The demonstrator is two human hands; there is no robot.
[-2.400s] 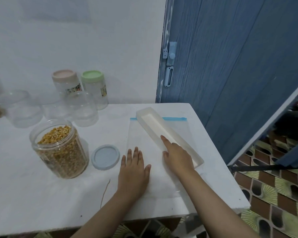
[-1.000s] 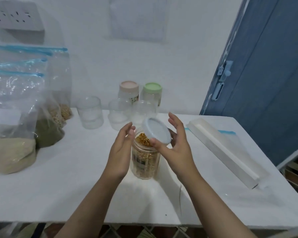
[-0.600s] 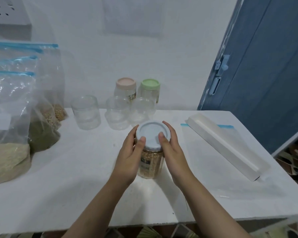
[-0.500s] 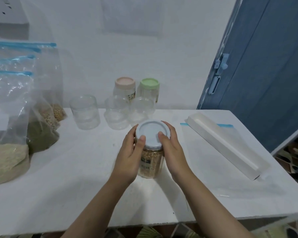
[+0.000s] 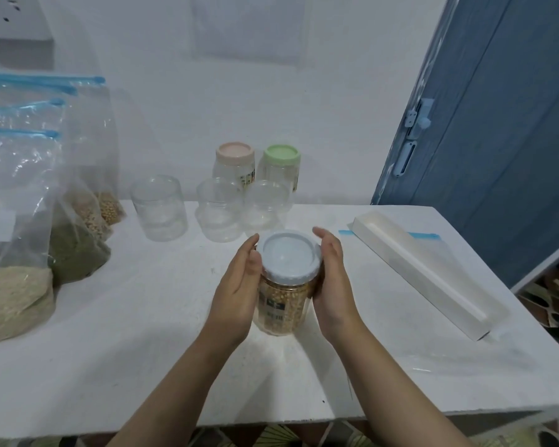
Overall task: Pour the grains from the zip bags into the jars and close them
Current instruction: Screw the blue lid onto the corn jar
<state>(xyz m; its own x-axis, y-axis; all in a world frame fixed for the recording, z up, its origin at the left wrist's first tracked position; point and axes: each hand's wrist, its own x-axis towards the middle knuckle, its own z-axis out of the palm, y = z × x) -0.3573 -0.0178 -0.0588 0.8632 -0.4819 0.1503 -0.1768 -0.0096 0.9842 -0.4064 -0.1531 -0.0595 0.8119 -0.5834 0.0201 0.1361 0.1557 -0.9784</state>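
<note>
Head view: capping the filled jar (image 5: 283, 304) at mid surface.
Lid (image 5: 290, 255) sits on top; left hand (image 5: 239, 285) and right hand (image 5: 333, 282) flank it, each grip loose with palms against the sides. Next, I judge, twist the lid tight, then take a bag (image 5: 13, 221) from the left edge.
</note>
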